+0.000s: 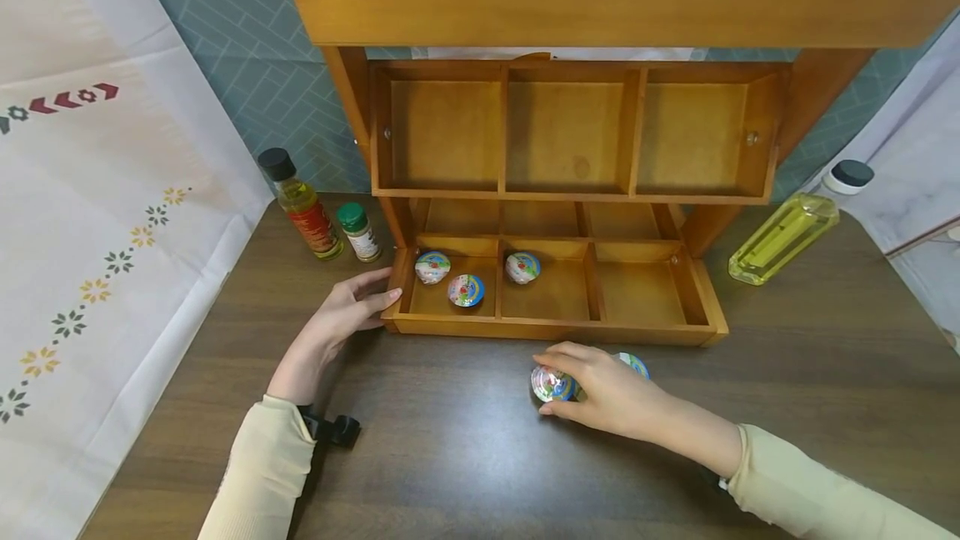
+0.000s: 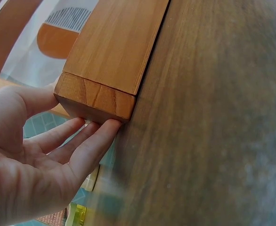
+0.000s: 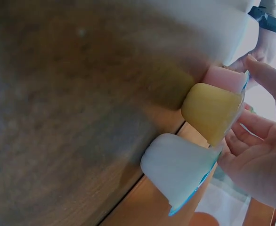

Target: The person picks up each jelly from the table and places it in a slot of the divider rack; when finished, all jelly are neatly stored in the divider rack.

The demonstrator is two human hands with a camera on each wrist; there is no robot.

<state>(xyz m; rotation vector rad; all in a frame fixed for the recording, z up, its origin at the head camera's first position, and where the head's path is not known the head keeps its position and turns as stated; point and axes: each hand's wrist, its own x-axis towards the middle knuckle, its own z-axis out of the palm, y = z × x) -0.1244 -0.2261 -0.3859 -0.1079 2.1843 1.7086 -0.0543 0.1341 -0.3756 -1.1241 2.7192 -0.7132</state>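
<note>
My left hand [image 1: 339, 317] grips the left end of the wooden rack's bottom tray [image 1: 450, 327]. The left wrist view shows the thumb of my left hand [image 2: 44, 162] on one side of the tray's corner [image 2: 98, 98] and fingers on the other. On the tabletop before the rack, my right hand [image 1: 618, 394] has thumb and fingers around a small lidded cup [image 1: 552, 383]. Another cup [image 1: 633, 363] is partly hidden behind it. In the right wrist view, pink [image 3: 223, 79], yellow [image 3: 211, 110] and white [image 3: 178, 165] cups stand by my right hand [image 3: 265, 153].
The bottom tray's left compartment holds two cups [image 1: 432, 267] [image 1: 466, 290], its middle one a cup [image 1: 522, 267]. Above is another three-compartment tray [image 1: 573, 196]. A red-labelled bottle [image 1: 311, 219] and green-capped jar [image 1: 360, 233] stand left, an oil bottle [image 1: 783, 238] right.
</note>
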